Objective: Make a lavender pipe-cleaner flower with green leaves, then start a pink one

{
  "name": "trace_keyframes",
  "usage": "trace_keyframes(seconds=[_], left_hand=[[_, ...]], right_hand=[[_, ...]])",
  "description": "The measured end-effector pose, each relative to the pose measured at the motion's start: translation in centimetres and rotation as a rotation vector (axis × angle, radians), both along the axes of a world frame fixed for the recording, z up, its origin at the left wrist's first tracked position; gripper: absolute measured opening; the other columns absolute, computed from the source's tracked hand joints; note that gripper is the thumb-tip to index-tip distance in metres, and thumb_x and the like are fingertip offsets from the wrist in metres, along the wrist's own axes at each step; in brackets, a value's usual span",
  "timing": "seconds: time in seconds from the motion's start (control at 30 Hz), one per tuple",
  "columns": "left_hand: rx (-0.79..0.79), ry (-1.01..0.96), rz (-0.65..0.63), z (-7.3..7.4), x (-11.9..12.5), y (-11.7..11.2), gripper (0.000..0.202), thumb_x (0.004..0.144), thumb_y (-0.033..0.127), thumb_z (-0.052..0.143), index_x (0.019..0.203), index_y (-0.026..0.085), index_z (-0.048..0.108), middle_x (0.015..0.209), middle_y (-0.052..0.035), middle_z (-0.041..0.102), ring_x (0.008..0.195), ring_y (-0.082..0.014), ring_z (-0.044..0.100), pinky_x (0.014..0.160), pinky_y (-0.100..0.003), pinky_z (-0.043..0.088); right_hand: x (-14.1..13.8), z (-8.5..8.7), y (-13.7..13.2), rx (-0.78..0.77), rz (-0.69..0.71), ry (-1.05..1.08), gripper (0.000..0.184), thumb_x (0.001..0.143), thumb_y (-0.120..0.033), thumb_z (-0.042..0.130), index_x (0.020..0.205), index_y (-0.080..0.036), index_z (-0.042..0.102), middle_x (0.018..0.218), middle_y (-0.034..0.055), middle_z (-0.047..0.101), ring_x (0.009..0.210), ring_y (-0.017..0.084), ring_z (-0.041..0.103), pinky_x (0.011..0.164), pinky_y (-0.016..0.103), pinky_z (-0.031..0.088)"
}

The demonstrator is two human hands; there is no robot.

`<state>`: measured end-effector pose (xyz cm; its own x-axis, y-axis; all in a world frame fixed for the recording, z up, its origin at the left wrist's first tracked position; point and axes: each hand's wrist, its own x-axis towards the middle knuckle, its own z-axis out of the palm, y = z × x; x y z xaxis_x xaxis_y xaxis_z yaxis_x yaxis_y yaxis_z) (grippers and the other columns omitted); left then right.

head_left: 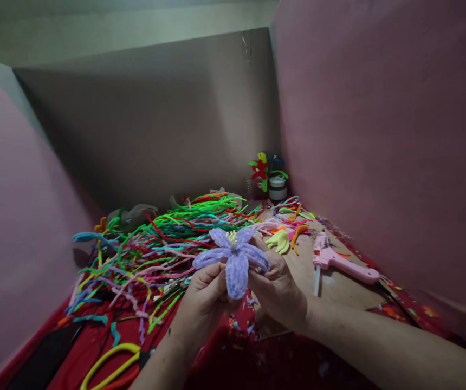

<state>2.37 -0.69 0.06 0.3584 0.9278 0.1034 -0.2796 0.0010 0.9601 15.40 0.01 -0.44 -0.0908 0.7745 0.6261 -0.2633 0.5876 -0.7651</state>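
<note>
A lavender pipe-cleaner flower with five fuzzy petals and a pale yellow centre faces up in the middle of the view. My left hand pinches it from below on the left side. On the other side, my right hand grips it, with the fingers closed under the right petals. The petals hide my fingertips and whatever lies beneath the bloom. Behind the flower spreads a large heap of multicoloured pipe cleaners.
A pink glue gun with a glue stick lies on a brown board at right. Yellow-handled scissors rest at lower left on red cloth. A white-lidded jar and finished red flower stand at the back. Pink walls flank both sides.
</note>
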Motion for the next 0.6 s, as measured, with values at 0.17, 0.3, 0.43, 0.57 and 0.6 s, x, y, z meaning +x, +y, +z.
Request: trace_keyframes(seconds=[0.17, 0.3, 0.43, 0.57, 0.6], left_hand=[[-0.009, 0.0, -0.018, -0.2, -0.2, 0.0, 0.033, 0.073, 0.035, 0.065, 0.051, 0.015, 0.049, 0.043, 0.0038, 0.042, 0.04, -0.0071, 0.033, 0.045, -0.023, 0.028], [-0.044, -0.03, 0.017, 0.1, 0.0, -0.1, 0.034, 0.07, 0.032, 0.068, 0.048, 0.015, 0.049, 0.045, 0.0039, 0.042, 0.043, -0.0072, 0.033, 0.046, -0.023, 0.027], [-0.038, 0.019, 0.113, 0.5, 0.3, -0.1, 0.026, 0.066, 0.032, 0.07, 0.052, 0.016, 0.056, 0.048, 0.0024, 0.045, 0.046, -0.0095, 0.037, 0.047, -0.023, 0.031], [0.11, 0.164, 0.273, 1.6, 0.2, -0.1, 0.016, 0.065, 0.028, 0.068, 0.053, 0.019, 0.061, 0.05, -0.0013, 0.05, 0.051, -0.0154, 0.044, 0.051, -0.028, 0.036], [0.147, 0.188, 0.313, 2.0, 0.0, -0.1, 0.012, 0.064, 0.026, 0.068, 0.055, 0.02, 0.063, 0.052, -0.0024, 0.052, 0.054, -0.0171, 0.047, 0.054, -0.029, 0.038]], right_hand=[[0.0, 0.0, 0.0, 0.023, -0.005, -0.038, 0.038, 0.084, -0.032, 0.054, 0.049, -0.021, 0.06, 0.081, 0.0036, 0.063, 0.098, 0.019, 0.049, 0.09, 0.035, 0.037], [0.1, 0.3, -0.1, 0.058, -0.039, -0.042, 0.027, 0.083, -0.029, 0.056, 0.059, -0.021, 0.065, 0.089, 0.0035, 0.062, 0.098, 0.018, 0.048, 0.09, 0.035, 0.037], [0.2, 0.6, -0.3, 0.106, -0.065, -0.088, 0.026, 0.083, -0.025, 0.057, 0.057, -0.021, 0.063, 0.086, 0.0035, 0.06, 0.094, 0.018, 0.048, 0.087, 0.035, 0.037], [0.4, 0.9, -0.4, 0.151, -0.067, -0.108, 0.018, 0.081, -0.024, 0.059, 0.065, -0.023, 0.066, 0.09, 0.0032, 0.06, 0.093, 0.018, 0.047, 0.087, 0.035, 0.037], [0.5, 1.0, -0.3, 0.174, -0.077, -0.12, 0.015, 0.081, -0.024, 0.059, 0.068, -0.023, 0.067, 0.091, 0.0033, 0.061, 0.092, 0.019, 0.047, 0.087, 0.036, 0.037]])
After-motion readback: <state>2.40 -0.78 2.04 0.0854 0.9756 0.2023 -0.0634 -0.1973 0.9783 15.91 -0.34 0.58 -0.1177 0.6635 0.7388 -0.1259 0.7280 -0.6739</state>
